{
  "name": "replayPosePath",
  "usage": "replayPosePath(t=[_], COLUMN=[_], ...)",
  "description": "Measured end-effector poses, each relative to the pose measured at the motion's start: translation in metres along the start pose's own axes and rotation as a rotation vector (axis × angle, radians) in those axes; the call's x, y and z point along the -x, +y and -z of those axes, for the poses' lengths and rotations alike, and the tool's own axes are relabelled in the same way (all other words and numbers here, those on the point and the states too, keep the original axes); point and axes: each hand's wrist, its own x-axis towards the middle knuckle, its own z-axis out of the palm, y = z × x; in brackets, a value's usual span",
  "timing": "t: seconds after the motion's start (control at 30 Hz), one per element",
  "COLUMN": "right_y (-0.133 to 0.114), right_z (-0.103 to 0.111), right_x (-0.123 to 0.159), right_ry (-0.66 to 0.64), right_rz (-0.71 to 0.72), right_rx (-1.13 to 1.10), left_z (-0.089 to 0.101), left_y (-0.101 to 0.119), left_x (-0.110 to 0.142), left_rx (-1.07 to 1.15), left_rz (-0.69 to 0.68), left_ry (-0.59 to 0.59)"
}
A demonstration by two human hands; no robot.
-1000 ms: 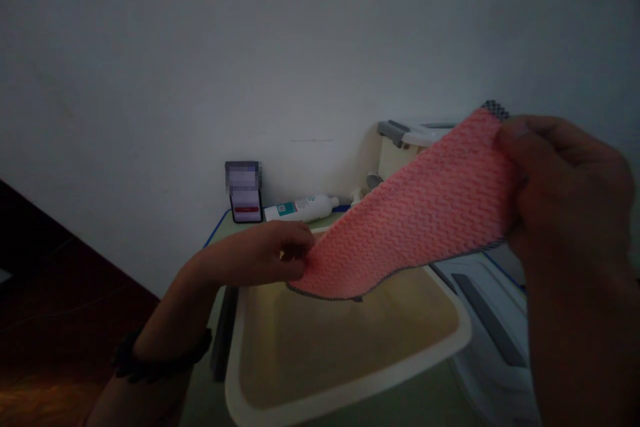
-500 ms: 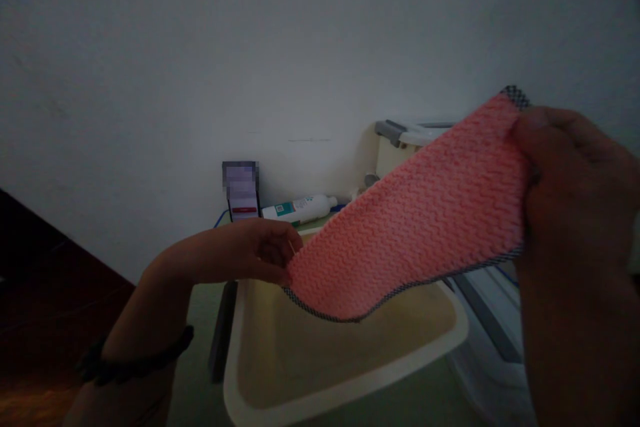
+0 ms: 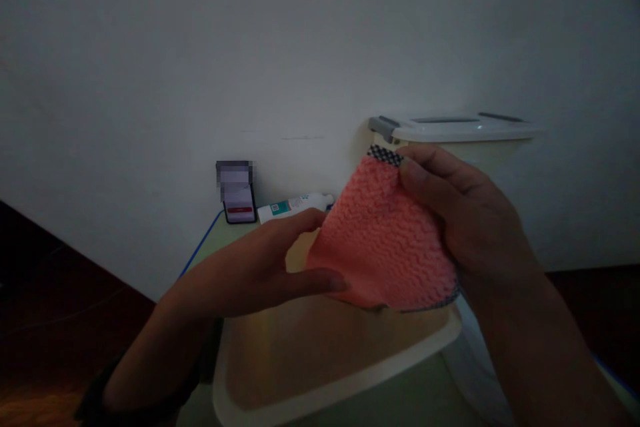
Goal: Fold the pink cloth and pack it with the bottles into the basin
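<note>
two hands hold one pink cloth [image 3: 383,240] in the air, and it lies between our grips: its upper checked corner sits under our right hand [image 3: 457,220], its lower left edge under our left hand [image 3: 260,267]. our right thumb presses the front of the cloth near that corner while the fingers close behind it, a tight pinch. our left thumb lies flat along the cloth's lower edge with fingers curled behind, also closed on it. below both grips sits a cream tub [image 3: 350,373]. beyond the right hand stands a lidded bin [image 3: 450,130]; beyond the left, a phone [image 3: 237,193] and a white tube [image 3: 295,205].
</note>
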Motion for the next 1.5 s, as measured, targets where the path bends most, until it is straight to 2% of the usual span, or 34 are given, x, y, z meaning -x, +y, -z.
replayPosePath(t=[0.1, 0.2, 0.4, 0.47, 0.57, 0.73, 0.83, 1.0, 1.07, 1.17, 1.23, 1.33, 1.5], right_y=[-0.002, 0.004, 0.017, 0.018, 0.019, 0.024, 0.022, 0.019, 0.020, 0.024, 0.024, 0.022, 0.015], right_z=[-0.004, -0.006, -0.004, -0.003, -0.004, -0.002, -0.001, -0.004, -0.004, 0.000, 0.004, 0.010, 0.018], right_x=[0.001, -0.004, -0.017, -0.017, -0.016, -0.010, -0.006, -0.004, -0.005, -0.008, -0.010, -0.010, -0.007], right_ry=[-0.043, -0.050, -0.011, -0.025, -0.042, -0.233, -0.303, -0.302, -0.240, -0.143, -0.101, -0.094, -0.245], right_rz=[-0.192, -0.331, -0.518, -0.516, -0.443, -0.292, -0.219, -0.133, -0.096, -0.042, -0.033, -0.038, -0.044], right_rx=[-0.200, -0.370, -0.492, -0.479, -0.344, -0.211, -0.195, -0.036, -0.022, -0.019, -0.017, 0.005, 0.075], left_z=[-0.002, -0.004, -0.006, -0.006, -0.004, 0.001, 0.002, 0.002, 0.003, 0.006, 0.010, 0.016, 0.021], left_y=[0.005, 0.008, 0.007, 0.006, 0.004, -0.001, -0.003, -0.006, -0.006, -0.008, -0.010, -0.012, -0.014], left_x=[0.001, 0.002, 0.000, -0.002, -0.005, -0.007, -0.008, -0.010, -0.011, -0.008, -0.004, 0.004, 0.011], left_rx=[0.100, 0.300, 0.624, 0.675, 0.749, 0.792, 0.753, 0.685, 0.690, 0.697, 0.686, 0.630, 0.584], left_rz=[-0.049, 0.009, 0.124, 0.124, 0.107, 0.149, 0.178, 0.188, 0.212, 0.280, 0.263, 0.163, 0.082], left_ry=[-0.004, 0.011, 0.185, 0.276, 0.439, 0.668, 0.723, 0.715, 0.696, 0.739, 0.745, 0.620, 0.423])
